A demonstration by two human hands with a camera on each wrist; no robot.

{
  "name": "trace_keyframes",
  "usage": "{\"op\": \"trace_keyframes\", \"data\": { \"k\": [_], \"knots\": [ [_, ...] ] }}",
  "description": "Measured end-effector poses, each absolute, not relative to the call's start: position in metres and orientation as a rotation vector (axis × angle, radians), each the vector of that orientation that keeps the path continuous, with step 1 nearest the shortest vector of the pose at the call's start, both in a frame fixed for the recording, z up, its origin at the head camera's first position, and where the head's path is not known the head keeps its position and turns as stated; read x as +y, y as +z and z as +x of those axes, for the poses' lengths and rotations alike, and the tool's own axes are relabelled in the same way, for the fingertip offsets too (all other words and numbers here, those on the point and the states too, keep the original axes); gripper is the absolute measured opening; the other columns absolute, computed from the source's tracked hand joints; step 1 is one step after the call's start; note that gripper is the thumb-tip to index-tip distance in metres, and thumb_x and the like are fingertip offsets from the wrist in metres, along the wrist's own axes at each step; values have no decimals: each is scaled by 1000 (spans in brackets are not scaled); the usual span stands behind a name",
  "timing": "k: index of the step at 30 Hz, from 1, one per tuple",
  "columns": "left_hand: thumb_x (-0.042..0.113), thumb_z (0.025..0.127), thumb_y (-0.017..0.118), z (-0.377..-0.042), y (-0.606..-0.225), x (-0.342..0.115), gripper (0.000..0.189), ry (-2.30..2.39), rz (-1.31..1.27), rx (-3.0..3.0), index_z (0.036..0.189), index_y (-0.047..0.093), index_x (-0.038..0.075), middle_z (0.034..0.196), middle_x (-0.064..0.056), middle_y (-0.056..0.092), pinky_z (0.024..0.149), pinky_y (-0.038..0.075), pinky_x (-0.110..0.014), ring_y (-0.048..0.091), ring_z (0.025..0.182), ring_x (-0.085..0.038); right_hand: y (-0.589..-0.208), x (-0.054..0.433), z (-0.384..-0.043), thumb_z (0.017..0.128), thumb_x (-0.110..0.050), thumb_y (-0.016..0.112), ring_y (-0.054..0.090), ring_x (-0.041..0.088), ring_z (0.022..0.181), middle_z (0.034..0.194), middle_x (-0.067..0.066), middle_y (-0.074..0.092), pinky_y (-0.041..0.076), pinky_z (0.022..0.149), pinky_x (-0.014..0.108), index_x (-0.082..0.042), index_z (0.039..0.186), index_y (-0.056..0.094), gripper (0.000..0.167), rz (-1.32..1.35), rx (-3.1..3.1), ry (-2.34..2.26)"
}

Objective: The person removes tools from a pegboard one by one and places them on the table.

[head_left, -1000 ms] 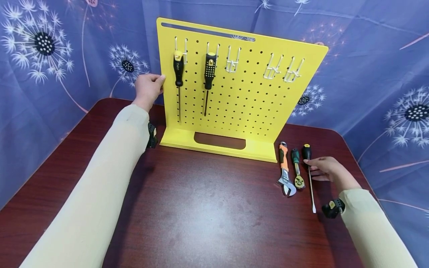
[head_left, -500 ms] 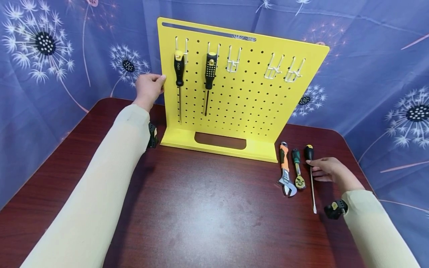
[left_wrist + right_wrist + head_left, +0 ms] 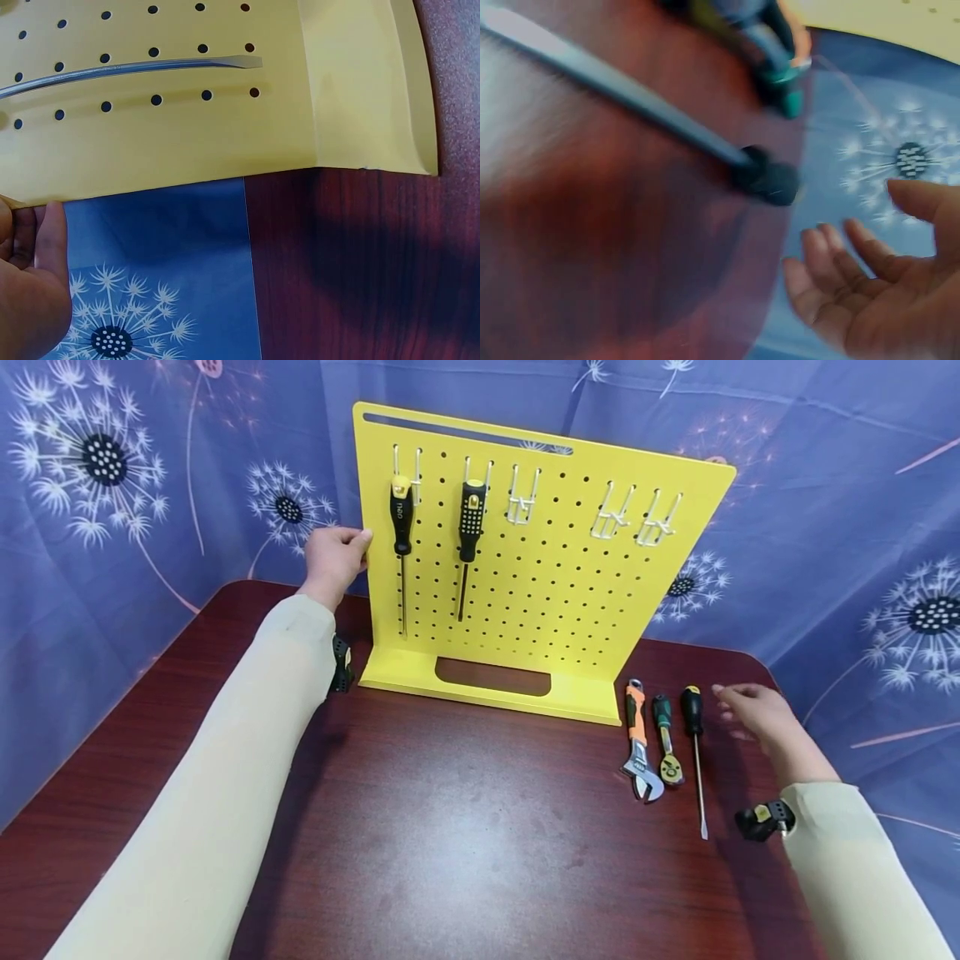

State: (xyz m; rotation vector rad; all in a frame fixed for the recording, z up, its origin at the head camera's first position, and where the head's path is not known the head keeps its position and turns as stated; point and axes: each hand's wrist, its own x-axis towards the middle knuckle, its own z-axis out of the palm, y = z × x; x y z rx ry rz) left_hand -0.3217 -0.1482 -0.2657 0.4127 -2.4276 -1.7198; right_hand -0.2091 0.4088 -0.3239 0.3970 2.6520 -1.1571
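Note:
My left hand (image 3: pixel 333 560) pinches the left edge of a yellow pegboard (image 3: pixel 525 585) between thumb and fingers. Off to the right, my right hand (image 3: pixel 761 718) is just beside a black-handled flathead screwdriver (image 3: pixel 699 777) on the table, holding nothing; its fingers are spread and loosely bent in the right wrist view. Left of that screwdriver lie a green-handled ratchet wrench (image 3: pixel 666 739) and an adjustable wrench (image 3: pixel 637 735) with an orange handle. Two more screwdrivers hang on the board, a slim one (image 3: pixel 402 518) and one with yellow dots on its grip (image 3: pixel 471 522).
White wire hooks (image 3: pixel 521 497) bearing nothing project from the board's middle and right. The board's foot (image 3: pixel 397 668) rests on a dark red wooden table (image 3: pixel 465 810). Behind hangs a blue dandelion-print cloth (image 3: pixel 247 410).
My right hand has let go of the black-handled screwdriver and moved up and right from it. The screwdriver stays on the table. My left hand has kept its place on the board.

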Motion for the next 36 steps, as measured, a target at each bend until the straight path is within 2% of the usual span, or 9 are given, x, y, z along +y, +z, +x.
{"op": "trace_keyframes", "data": {
  "k": [1,4,8,11,14,17,19,23,36],
  "knots": [
    [30,106,55,-322,-266,-148,41,-1720,414,-2429,138,65,7,144,-12,60,108,57,-29,63,109,-13,-321,405,-209,108,-41,40,53,-14,74,123,23,59,60,68,17,17,153,19,76,372,2693,-1200],
    [30,106,55,-322,-266,-148,40,-1718,410,-2429,138,66,7,142,-12,60,107,57,-29,62,102,-10,-311,390,-210,107,-43,44,50,-17,86,150,33,35,56,70,9,8,160,9,82,315,2784,-1340],
    [30,106,55,-322,-267,-149,40,-1702,400,-2432,137,66,6,139,-12,61,107,58,-30,61,94,-7,-296,365,-209,105,-40,53,50,1,117,138,3,46,51,78,6,-5,164,8,82,203,2751,-1655],
    [31,106,55,-323,-267,-149,40,-1691,399,-2436,136,67,6,137,-11,62,106,58,-29,61,92,-6,-287,341,-208,104,-33,59,41,14,135,126,-17,44,47,85,8,-11,163,14,77,50,2608,-1924],
    [31,106,56,-323,-267,-149,40,-1678,391,-2446,136,67,6,135,-11,63,105,58,-29,60,91,-5,-280,317,-207,105,-28,57,30,23,147,139,-12,41,46,96,13,-14,163,14,74,-90,2457,-2048],
    [31,106,55,-323,-268,-149,40,-1677,393,-2452,136,67,7,137,-11,63,105,58,-29,60,91,-5,-275,294,-209,107,-25,54,16,31,156,162,6,29,38,122,27,-16,165,10,73,-193,2353,-2048],
    [31,106,55,-323,-267,-149,41,-1673,384,-2453,136,66,6,137,-13,63,106,58,-29,60,91,-5,-272,280,-213,107,-23,52,9,33,159,171,11,13,24,133,41,-18,166,6,75,-246,2314,-2001],
    [31,107,55,-322,-267,-150,41,-1664,377,-2455,136,66,6,137,-13,63,106,58,-29,60,92,-6,-270,252,-221,107,-19,47,5,34,160,174,11,4,8,134,57,-20,166,3,74,-324,2251,-1932],
    [31,107,54,-321,-266,-149,40,-1689,388,-2448,137,66,7,141,-12,61,108,57,-30,62,101,-10,-279,185,-248,106,-20,44,19,29,159,171,12,19,23,132,56,-9,164,18,65,-331,2166,-1915]
  ]
}}
